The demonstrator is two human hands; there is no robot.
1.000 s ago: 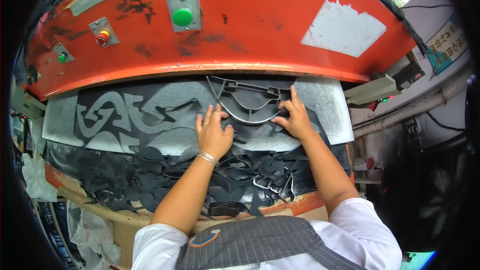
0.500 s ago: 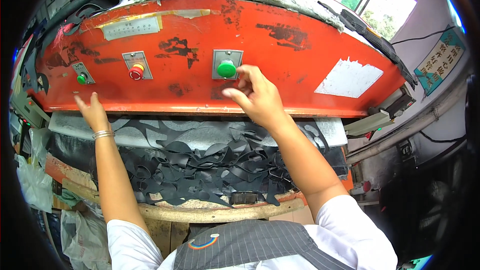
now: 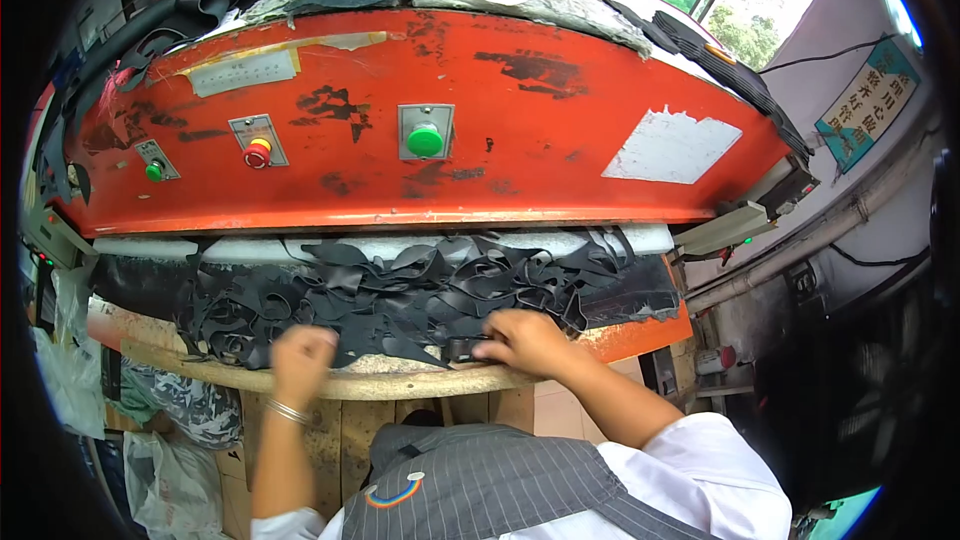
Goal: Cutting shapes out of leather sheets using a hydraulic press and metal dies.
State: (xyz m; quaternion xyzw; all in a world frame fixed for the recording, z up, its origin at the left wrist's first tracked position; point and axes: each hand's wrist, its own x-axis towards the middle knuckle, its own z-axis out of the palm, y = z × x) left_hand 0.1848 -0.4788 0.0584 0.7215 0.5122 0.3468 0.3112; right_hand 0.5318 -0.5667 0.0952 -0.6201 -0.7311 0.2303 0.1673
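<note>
My right hand [image 3: 530, 343] is at the front edge of the press bed, its fingers curled and its thumb against the right end of a small dark block-like thing [image 3: 462, 349]. What kind of thing that is does not show. Over the left part of the same edge is my left hand [image 3: 302, 362], smeared by motion, so its fingers cannot be made out. Beyond both hands lies a tangled heap of black leather-like offcuts [image 3: 390, 290], spread over the bed.
A red press beam [image 3: 540, 175] spans the space behind the heap, carrying a large green button [image 3: 425, 140], a red knob [image 3: 257, 153] and a small green button [image 3: 155, 172]. A curved wooden edge [image 3: 380, 383] borders the bed; plastic bags [image 3: 170, 480] stand at lower left.
Both hands have come down and toward me from the red beam, the right one from beside the large green button. The offcuts have shifted nearer to me, and the view has moved slightly.
</note>
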